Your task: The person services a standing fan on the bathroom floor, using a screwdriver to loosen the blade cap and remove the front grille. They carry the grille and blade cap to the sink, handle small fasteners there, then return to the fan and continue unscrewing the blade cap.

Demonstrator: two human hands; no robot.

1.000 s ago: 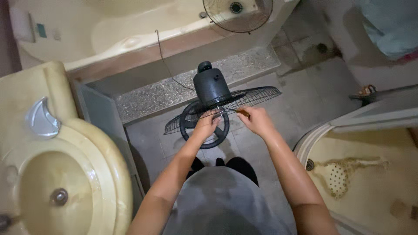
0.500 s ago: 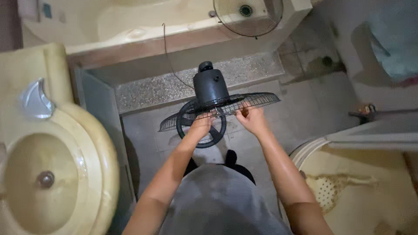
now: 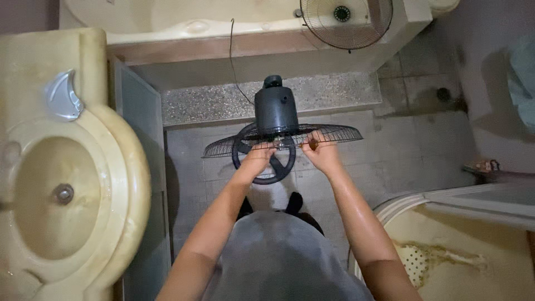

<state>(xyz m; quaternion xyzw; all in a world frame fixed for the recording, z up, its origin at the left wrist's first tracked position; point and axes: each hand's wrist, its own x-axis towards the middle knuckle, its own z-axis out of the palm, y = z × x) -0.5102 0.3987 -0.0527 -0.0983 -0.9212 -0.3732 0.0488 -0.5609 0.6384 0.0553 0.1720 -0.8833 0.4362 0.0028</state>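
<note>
hands | left hand [image 3: 257, 160] and right hand [image 3: 322, 156] gripping fan grille [image 3: 334, 134] rim | motor [image 3: 275, 108] just beyond

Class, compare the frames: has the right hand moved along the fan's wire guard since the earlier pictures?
No. The right hand grips the wire guard just right of the dark motor housing, as before; only the camera view shifted.

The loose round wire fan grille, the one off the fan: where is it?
In the head view the loose round wire fan grille rests at top centre-right on the pale bathtub ledge, beyond the dark fan motor.
</note>
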